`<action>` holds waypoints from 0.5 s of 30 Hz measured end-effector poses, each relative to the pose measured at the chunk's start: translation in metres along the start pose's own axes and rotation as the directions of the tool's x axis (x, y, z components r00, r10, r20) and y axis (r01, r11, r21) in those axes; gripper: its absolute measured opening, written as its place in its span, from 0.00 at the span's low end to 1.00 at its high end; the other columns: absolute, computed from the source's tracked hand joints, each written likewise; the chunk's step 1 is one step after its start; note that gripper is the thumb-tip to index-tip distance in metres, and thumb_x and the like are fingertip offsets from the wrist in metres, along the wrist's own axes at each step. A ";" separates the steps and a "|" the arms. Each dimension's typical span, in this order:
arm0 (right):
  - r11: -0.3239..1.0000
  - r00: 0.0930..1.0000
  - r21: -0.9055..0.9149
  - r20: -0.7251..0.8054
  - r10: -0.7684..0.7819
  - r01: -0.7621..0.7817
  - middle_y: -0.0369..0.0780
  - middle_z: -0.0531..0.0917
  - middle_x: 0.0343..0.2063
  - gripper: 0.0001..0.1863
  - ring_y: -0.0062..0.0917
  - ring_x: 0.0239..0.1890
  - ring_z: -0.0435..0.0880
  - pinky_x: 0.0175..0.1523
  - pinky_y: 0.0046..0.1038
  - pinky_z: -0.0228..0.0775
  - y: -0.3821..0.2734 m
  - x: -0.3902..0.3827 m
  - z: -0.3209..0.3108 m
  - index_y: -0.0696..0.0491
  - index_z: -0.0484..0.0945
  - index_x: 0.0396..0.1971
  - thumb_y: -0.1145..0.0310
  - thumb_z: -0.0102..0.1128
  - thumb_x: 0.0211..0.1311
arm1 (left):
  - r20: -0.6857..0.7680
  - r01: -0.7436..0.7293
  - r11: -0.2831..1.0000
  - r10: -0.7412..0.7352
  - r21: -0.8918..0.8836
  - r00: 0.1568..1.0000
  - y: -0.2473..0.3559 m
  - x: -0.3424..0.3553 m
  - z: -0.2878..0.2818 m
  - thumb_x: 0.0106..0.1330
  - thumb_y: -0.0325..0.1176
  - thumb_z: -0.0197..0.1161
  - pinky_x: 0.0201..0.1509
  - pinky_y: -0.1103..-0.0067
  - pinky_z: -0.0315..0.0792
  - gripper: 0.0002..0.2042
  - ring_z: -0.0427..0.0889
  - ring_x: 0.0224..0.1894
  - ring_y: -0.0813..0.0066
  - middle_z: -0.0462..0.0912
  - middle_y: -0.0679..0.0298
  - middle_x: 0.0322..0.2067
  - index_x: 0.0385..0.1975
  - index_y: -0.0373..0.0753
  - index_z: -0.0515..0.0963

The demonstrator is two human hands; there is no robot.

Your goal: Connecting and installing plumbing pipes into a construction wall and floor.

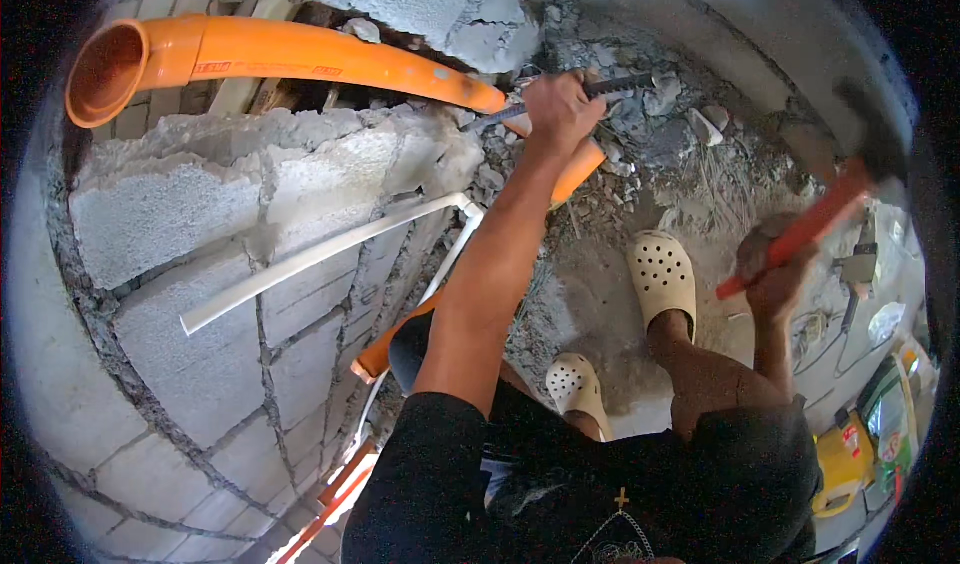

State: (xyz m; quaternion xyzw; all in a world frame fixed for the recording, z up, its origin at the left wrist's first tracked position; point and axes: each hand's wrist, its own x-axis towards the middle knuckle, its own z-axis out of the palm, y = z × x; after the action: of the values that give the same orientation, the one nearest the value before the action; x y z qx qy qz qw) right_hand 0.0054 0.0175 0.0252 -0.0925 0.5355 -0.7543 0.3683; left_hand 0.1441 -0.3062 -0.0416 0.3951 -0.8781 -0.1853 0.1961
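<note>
My left hand [562, 114] is closed around a dark steel chisel [622, 85], held nearly level beside the broken edge of the block wall [340, 164]. The chisel's tip reaches left to the rubble at that edge. Out to the right, my right hand [775, 269] grips a hammer [815, 219] by its red-orange handle. The hammer's dark head is raised and smeared by motion. A large orange pipe [320, 54] with a flared end lies just beyond the broken blocks. Another orange pipe piece [578, 174] shows beneath my left forearm.
A white plastic pipe [320, 259] with an elbow juts along the wall. Broken concrete and stones [650, 114] cover the corner floor. My feet, in beige clogs [662, 269], stand on dusty ground. A yellow tool or container [843, 464] and bags lie at lower right, near a cord.
</note>
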 end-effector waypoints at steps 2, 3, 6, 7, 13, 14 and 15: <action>0.966 0.985 0.255 0.152 -0.087 0.046 0.33 0.70 0.16 0.37 0.20 0.13 0.65 0.20 0.24 0.58 -0.005 0.009 0.025 0.50 0.72 0.40 0.27 0.51 0.57 | 0.045 0.019 0.999 -0.022 0.050 0.999 -0.012 -0.005 -0.003 0.40 0.45 0.70 0.28 0.62 0.74 0.13 0.80 0.22 0.50 0.78 0.55 0.14 0.21 0.43 0.83; 0.947 0.995 0.321 -0.096 0.040 -0.007 0.33 0.70 0.17 0.37 0.20 0.14 0.65 0.20 0.24 0.59 -0.005 0.009 0.039 0.51 0.72 0.40 0.26 0.51 0.57 | -0.001 0.007 0.998 -0.007 0.056 1.000 -0.007 -0.002 0.002 0.40 0.45 0.70 0.28 0.63 0.74 0.13 0.80 0.22 0.51 0.78 0.55 0.14 0.21 0.43 0.83; 0.893 0.935 -0.284 -0.053 0.349 -0.350 0.37 0.73 0.29 0.37 0.23 0.27 0.71 0.30 0.28 0.65 0.040 0.013 -0.005 0.52 0.72 0.43 0.27 0.47 0.61 | -0.004 -0.004 1.000 0.004 0.014 1.000 0.002 -0.002 0.009 0.41 0.45 0.71 0.27 0.64 0.73 0.12 0.80 0.22 0.52 0.78 0.55 0.14 0.20 0.44 0.83; 0.627 0.868 -0.664 -0.067 0.492 -0.407 0.39 0.74 0.38 0.37 0.26 0.37 0.73 0.39 0.29 0.70 0.039 0.012 0.008 0.53 0.72 0.46 0.29 0.44 0.63 | -0.007 -0.043 0.996 0.044 0.077 0.999 -0.004 -0.008 0.007 0.42 0.46 0.71 0.27 0.63 0.73 0.13 0.80 0.22 0.51 0.78 0.55 0.15 0.20 0.43 0.82; 0.963 0.962 -0.022 -0.041 0.269 -0.270 0.33 0.69 0.15 0.37 0.19 0.11 0.63 0.16 0.25 0.55 -0.011 0.014 0.021 0.52 0.72 0.35 0.27 0.38 0.64 | 0.024 -0.003 0.999 0.002 0.036 1.000 -0.001 -0.012 0.007 0.47 0.48 0.68 0.26 0.61 0.72 0.15 0.80 0.21 0.50 0.80 0.56 0.17 0.16 0.41 0.80; 0.968 0.985 0.194 -0.038 0.170 -0.160 0.33 0.69 0.15 0.34 0.21 0.12 0.63 0.17 0.25 0.55 -0.015 0.019 0.025 0.51 0.71 0.33 0.30 0.40 0.65 | 0.026 0.000 1.000 -0.001 0.031 1.000 -0.002 -0.011 0.006 0.47 0.48 0.68 0.26 0.61 0.72 0.15 0.80 0.21 0.50 0.80 0.56 0.17 0.16 0.41 0.80; 0.967 0.984 0.195 -0.039 0.172 -0.162 0.33 0.69 0.15 0.34 0.21 0.12 0.63 0.17 0.25 0.55 -0.010 0.016 0.033 0.51 0.71 0.33 0.30 0.40 0.65 | -0.003 -0.004 1.000 0.004 0.023 1.000 -0.006 -0.009 0.005 0.47 0.47 0.68 0.27 0.62 0.73 0.14 0.81 0.22 0.50 0.81 0.56 0.18 0.17 0.42 0.81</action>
State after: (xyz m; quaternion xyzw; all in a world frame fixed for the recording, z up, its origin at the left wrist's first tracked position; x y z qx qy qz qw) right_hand 0.0068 -0.0160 0.0428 0.0097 0.4763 -0.7709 0.4227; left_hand 0.1505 -0.3021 -0.0505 0.3957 -0.8807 -0.1740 0.1934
